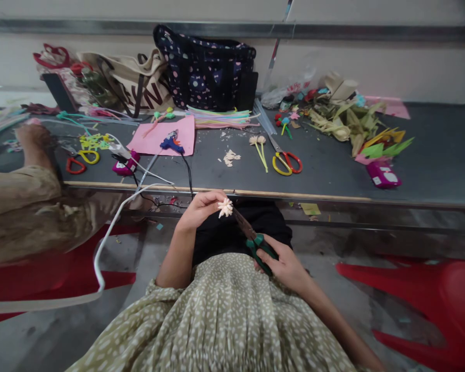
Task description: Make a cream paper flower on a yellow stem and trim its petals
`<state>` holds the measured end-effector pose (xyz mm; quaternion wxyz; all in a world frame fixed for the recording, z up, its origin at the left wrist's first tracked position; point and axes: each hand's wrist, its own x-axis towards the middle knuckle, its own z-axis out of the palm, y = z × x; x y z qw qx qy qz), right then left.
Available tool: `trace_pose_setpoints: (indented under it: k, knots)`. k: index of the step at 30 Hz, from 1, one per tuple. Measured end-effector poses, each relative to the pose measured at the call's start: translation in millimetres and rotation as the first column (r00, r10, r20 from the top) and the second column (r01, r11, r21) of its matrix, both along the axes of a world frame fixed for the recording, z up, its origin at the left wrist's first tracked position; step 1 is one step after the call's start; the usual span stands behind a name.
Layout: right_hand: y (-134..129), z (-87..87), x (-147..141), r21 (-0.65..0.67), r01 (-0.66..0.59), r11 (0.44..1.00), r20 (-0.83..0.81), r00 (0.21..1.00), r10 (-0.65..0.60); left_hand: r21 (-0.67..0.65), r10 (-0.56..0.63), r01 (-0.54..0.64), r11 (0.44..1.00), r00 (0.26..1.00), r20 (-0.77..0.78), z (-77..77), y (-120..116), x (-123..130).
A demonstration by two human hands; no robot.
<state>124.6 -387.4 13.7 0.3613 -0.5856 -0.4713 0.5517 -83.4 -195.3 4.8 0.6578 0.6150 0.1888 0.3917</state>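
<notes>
Over my lap, my left hand (205, 206) pinches a small cream craft flower (225, 207) with many stubby petals. My right hand (282, 262) is wrapped round the green handles of a pair of pliers (251, 235). The dark jaws point up and left, close beside the flower; whether they touch it I cannot tell. On the table ahead lie two similar cream flowers on yellow-green stems (259, 147) and a small heap of cream pieces (231, 157).
Scissors with red and yellow handles (287, 163) lie on the dark table (321, 181). A blue glue gun (172, 143) rests on pink paper (151, 137). Bags (207, 72) stand behind. A white cable (101, 248) hangs at left, near another person's arm (36, 150). A red stool (430, 299) is at right.
</notes>
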Motion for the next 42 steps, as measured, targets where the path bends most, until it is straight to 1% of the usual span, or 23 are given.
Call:
trace_pose_setpoints:
  k: [3,5,7,9,12,16,19,25,30,34,38,42]
  knots:
    - [0,-3.3,1,0.047,0.007,0.999,0.099,0.995,-0.011,-0.011,-0.003,0.003,1.0,1.0,0.001,-2.2,0,1]
    - [0,-2.8,2,0.051,0.003,0.999,0.101,0.995,-0.008,-0.024,-0.003,0.003,1.0,1.0,0.006,-4.7,1,2]
    - [0,-0.1,3,0.021,-0.016,1.0,0.029,0.999,0.016,-0.06,0.01,-0.008,0.998,1.0,0.027,-7.1,1,3]
    - [0,4.0,5,-0.018,-0.035,0.999,-0.08,0.996,0.034,-0.122,0.032,-0.026,0.992,0.998,0.05,-8.9,2,5]
    - [0,10.5,7,-0.055,-0.043,0.998,-0.209,0.978,0.031,-0.213,0.062,-0.041,0.976,0.993,0.096,-8.7,1,9]
    - [1,16.7,5,-0.088,-0.007,0.996,-0.284,0.959,-0.018,-0.258,0.081,-0.028,0.966,0.978,0.194,-3.7,-2,17]
    - [3,17.9,1,-0.113,0.007,0.994,-0.34,0.939,-0.045,-0.272,0.072,-0.006,0.962,0.97,0.233,-0.3,-5,22]
    - [3,12.5,-5,-0.141,-0.02,0.99,-0.446,0.894,-0.045,-0.26,0.079,-0.012,0.966,0.966,0.248,-3.8,-5,24]
    - [0,4.6,-4,-0.156,-0.043,0.987,-0.511,0.858,-0.043,-0.242,0.083,-0.028,0.97,0.972,0.22,-7.3,-3,22]
    - [-1,0.2,-2,-0.162,-0.071,0.984,-0.59,0.807,-0.039,-0.227,0.087,-0.038,0.973,0.974,0.21,-8.5,-3,21]
    - [-2,-1.4,-1,-0.156,-0.119,0.981,-0.629,0.777,-0.006,-0.194,0.074,-0.033,0.98,0.976,0.207,-9.8,-2,21]
    - [-2,-1.1,-2,-0.169,-0.102,0.98,-0.667,0.744,-0.038,-0.169,0.062,-0.031,0.985,0.982,0.177,-11.2,-1,20]
